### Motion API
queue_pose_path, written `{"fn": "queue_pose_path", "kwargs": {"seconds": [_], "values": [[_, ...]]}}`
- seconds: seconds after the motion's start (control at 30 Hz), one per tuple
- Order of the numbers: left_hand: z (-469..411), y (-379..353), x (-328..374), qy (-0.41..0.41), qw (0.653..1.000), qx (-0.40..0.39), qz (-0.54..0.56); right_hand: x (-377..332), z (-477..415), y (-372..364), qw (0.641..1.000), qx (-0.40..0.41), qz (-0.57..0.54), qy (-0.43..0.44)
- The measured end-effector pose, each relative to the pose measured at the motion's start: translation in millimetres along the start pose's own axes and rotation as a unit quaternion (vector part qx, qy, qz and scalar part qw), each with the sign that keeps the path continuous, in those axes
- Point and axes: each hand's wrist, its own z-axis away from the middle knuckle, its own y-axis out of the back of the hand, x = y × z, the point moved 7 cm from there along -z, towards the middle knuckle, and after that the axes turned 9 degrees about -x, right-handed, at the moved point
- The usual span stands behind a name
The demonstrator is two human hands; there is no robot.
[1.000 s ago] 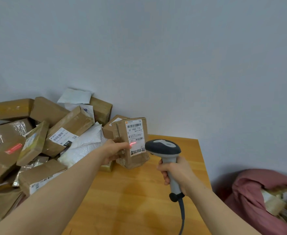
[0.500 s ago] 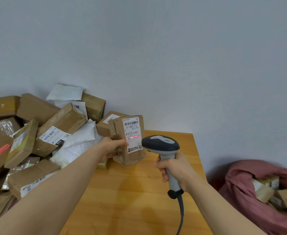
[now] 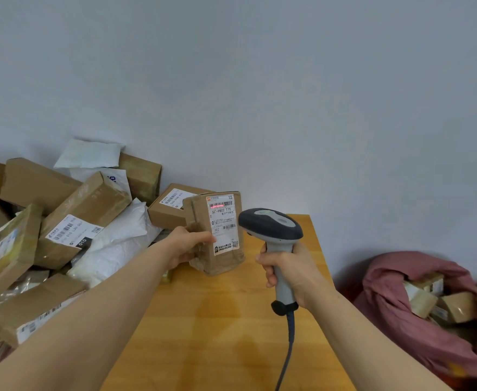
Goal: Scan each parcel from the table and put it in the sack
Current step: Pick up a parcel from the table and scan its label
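Since 0.5 s ago the red scan line point(image 3: 217, 206) has climbed from mid-label to the top barcode. At centre frame the left hand point(image 3: 188, 244) grips the brown parcel point(image 3: 220, 235) upright, thumb across its label. The right hand point(image 3: 290, 270) is wrapped round the scanner point(image 3: 271, 224), its head just right of the parcel and its cable point(image 3: 288, 348) trailing to the bottom edge. Heaped parcels point(image 3: 70, 221) crowd the left of the frame. Bare table point(image 3: 217, 334) lies at low centre. Past its right edge, at lower right, sits the open pink sack point(image 3: 417, 328) with boxes inside.
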Motion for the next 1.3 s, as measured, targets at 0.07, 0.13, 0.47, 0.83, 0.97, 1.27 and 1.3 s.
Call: {"fn": "queue_pose_path", "kwargs": {"seconds": [0.07,0.13,0.47,0.83,0.97,1.27,1.3], "values": [[-4,-6,0,0.008,1.0,-0.006,-0.006,1,2,4,1.0,0.015,-0.007,-0.002],[-9,-16,-1,0.02,1.0,-0.016,-0.017,3,4,11,0.999,0.03,-0.013,0.001],[-23,-113,-6,0.028,0.996,-0.047,-0.075,39,47,93,0.991,0.07,-0.115,0.003],[-3,-438,-70,0.137,0.951,-0.276,0.028,165,192,343,0.919,0.307,-0.243,-0.051],[-10,-520,-97,0.187,0.933,-0.308,0.018,200,225,402,0.898,0.364,-0.232,-0.085],[-108,-641,-103,0.247,0.906,-0.342,-0.022,251,205,528,0.86,0.449,-0.201,-0.133],[-127,-657,-99,0.249,0.904,-0.346,-0.021,256,197,548,0.849,0.469,-0.2,-0.137]]}}
